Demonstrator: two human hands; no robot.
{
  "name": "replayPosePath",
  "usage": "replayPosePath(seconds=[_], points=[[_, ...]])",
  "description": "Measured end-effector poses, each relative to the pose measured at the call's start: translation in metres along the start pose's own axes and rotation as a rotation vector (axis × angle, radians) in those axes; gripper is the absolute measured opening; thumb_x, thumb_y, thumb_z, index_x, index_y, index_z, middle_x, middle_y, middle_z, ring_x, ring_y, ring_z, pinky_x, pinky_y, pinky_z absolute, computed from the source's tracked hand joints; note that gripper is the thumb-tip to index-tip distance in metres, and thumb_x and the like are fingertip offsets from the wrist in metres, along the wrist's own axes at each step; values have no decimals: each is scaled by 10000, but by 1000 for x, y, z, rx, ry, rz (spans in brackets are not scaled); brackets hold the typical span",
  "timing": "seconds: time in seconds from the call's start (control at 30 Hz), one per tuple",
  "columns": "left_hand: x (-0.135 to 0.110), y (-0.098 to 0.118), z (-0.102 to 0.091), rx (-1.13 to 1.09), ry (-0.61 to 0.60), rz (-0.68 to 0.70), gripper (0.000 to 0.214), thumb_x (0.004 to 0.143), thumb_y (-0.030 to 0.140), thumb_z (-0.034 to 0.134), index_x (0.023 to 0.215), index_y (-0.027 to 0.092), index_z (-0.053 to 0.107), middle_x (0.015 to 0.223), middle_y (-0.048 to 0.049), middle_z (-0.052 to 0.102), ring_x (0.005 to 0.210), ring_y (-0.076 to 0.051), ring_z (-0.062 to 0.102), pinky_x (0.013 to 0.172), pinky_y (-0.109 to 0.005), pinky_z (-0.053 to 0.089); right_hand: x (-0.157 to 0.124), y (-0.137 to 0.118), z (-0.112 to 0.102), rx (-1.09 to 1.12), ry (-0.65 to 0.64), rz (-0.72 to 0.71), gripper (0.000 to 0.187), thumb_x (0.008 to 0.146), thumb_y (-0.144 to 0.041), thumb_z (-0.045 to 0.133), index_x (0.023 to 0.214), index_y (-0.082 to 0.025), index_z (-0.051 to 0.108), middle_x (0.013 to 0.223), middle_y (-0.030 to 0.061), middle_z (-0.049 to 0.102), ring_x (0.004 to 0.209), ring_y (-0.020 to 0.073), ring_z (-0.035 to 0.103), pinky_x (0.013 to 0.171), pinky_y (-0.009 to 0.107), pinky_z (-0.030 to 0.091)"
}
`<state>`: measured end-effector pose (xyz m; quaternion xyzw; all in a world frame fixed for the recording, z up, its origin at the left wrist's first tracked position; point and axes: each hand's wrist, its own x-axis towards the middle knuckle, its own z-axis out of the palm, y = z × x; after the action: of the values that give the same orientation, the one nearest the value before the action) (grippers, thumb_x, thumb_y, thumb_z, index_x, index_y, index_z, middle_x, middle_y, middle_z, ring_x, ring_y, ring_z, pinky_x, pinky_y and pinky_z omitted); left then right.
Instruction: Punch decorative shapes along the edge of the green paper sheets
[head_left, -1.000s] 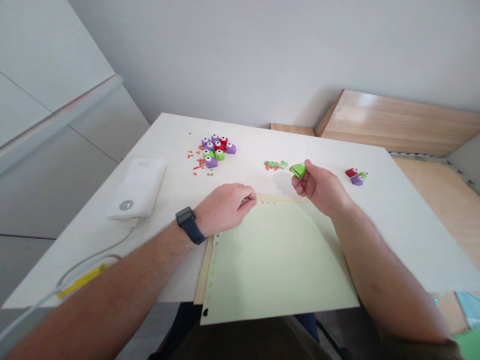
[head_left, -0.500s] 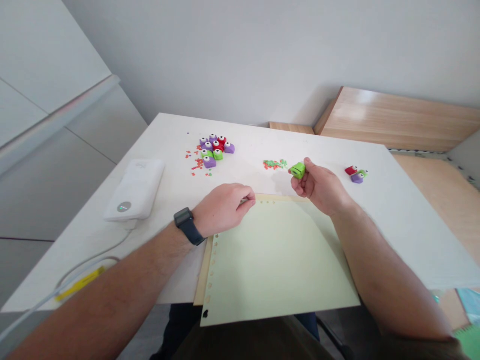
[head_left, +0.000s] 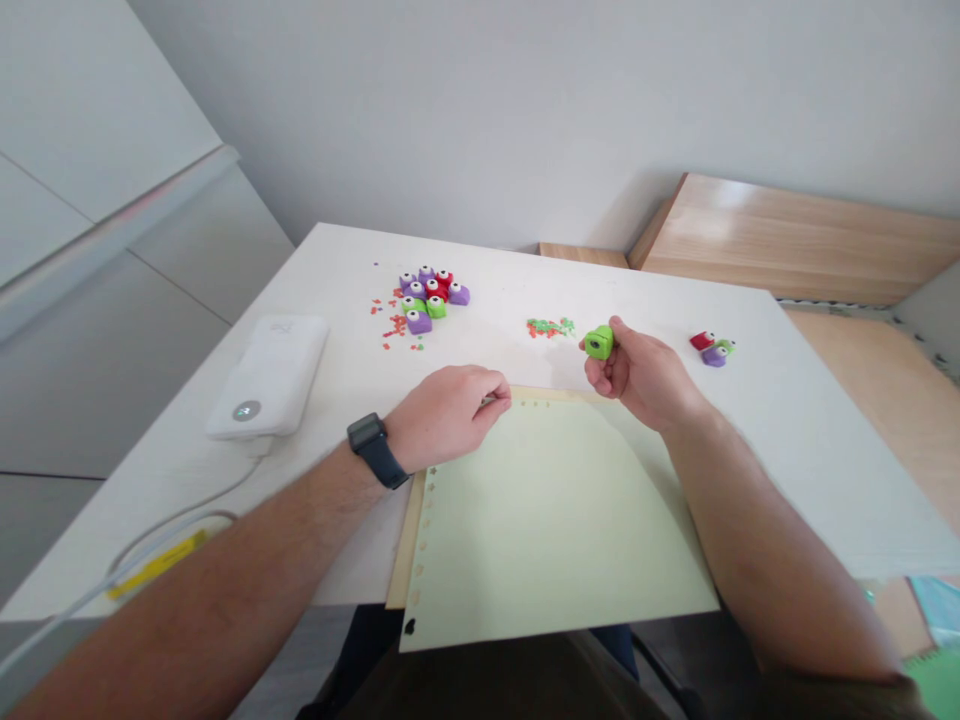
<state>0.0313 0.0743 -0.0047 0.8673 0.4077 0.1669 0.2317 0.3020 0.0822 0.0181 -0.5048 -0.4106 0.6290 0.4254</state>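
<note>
Lime-green craft punch (head_left: 598,342), boxy — round hole, held aloft

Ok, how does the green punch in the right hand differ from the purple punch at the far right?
The green craft punch is pinched up off the table in the right hand; the purple craft punch rests on the white table beside a red punch. Their body colours differ, green against purple. Both are small and chunky, with a round eye-like opening.

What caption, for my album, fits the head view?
Right hand holds a green craft punch near a pale green paper sheet; left hand at its top edge.
</note>
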Motion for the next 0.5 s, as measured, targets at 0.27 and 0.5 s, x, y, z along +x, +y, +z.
replayPosePath(seconds=[0.27, 0.5], points=[[0, 0, 0, -1, 1, -4, 202, 984, 283, 531, 932, 202, 710, 918, -22, 737, 842, -188, 662, 767, -324, 446, -1, -1, 1, 9, -30, -10, 423, 1024, -534, 450, 864, -188, 633, 579, 35, 626, 443, 125, 431, 460, 273, 254], [1, 0, 0, -4, -5, -7, 198, 983, 287, 532, 930, 207, 706, 917, -17, 734, 845, -186, 663, 772, -323, 450, -1, 0, 3, -63, -18, -32, 447, 1003, -582, 485, 802, -197, 591, 609, 39, 632, 480, 120, 440, 480, 272, 281]])
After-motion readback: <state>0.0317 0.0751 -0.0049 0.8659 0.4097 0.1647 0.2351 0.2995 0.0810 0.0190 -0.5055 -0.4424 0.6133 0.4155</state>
